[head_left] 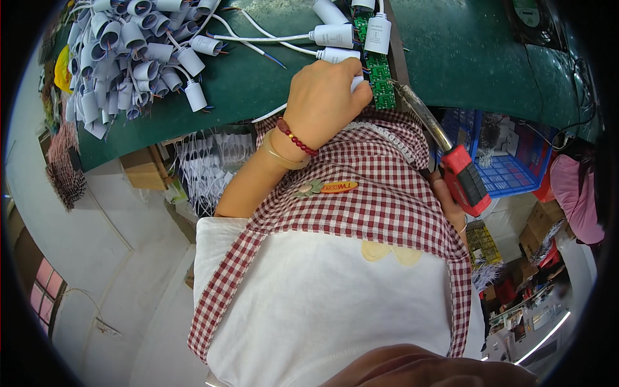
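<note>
My left hand [325, 97] is closed at the table's near edge, fingers pinched on a white cylindrical housing [356, 82] that is mostly hidden under them. A white cable [269, 114] shows to the left of the wrist. Just right of the fingertips lies a strip of green circuit boards [383, 85]. My right hand [449, 198], partly hidden, grips a soldering iron [465, 177] by its red and black handle. The iron's metal barrel slants up to the left, its tip beside the board strip; I cannot tell whether they touch.
Several white cylindrical housings [334, 35] with cables lie around the board strip. A big pile of the same housings [129, 51] covers the table's left. At the far right stands a dark device [532, 16] with black cords. Below the table edge is a blue basket [516, 158].
</note>
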The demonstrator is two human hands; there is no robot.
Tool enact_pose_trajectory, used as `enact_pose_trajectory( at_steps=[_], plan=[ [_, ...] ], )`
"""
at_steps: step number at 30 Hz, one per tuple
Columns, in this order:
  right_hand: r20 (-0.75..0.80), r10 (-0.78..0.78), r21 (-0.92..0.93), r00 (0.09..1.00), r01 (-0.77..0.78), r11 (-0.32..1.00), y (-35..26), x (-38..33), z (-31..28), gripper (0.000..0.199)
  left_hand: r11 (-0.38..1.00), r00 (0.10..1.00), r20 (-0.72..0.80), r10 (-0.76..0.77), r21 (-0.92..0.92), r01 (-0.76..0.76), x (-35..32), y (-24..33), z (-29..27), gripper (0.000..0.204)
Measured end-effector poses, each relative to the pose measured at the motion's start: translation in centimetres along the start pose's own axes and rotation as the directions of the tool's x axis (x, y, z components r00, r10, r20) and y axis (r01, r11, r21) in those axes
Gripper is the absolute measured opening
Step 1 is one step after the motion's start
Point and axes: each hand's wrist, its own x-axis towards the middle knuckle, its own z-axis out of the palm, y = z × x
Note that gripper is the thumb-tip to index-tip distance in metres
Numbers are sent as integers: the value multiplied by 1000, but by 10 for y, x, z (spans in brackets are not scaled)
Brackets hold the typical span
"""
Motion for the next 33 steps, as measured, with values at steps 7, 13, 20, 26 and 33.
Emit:
enact_pose_trajectory(
  at_steps=[7,13,20,26,33],
  plan=[
    [22,-35,-30,999,35,999,1,0,0,15,1000,1000,1,1,13,-1,1,2,0,16],
    [57,9,-7,998,-9,1000,3,1,0,14,999,1000,-10,-3,49,3,0,3,0,16],
    [16,21,49,1000,-22,999,-3,3,2,13,998,1000,13,-26,65,25,0,7,-1,17],
    [25,62,102,998,-64,993,-1,5,-3,8,992,1000,1,-32,126,31,-4,9,1,18],
    [48,100,309,994,-110,945,0,7,-4,9,983,1000,-16,-27,183,29,-5,12,2,19]
  ],
)
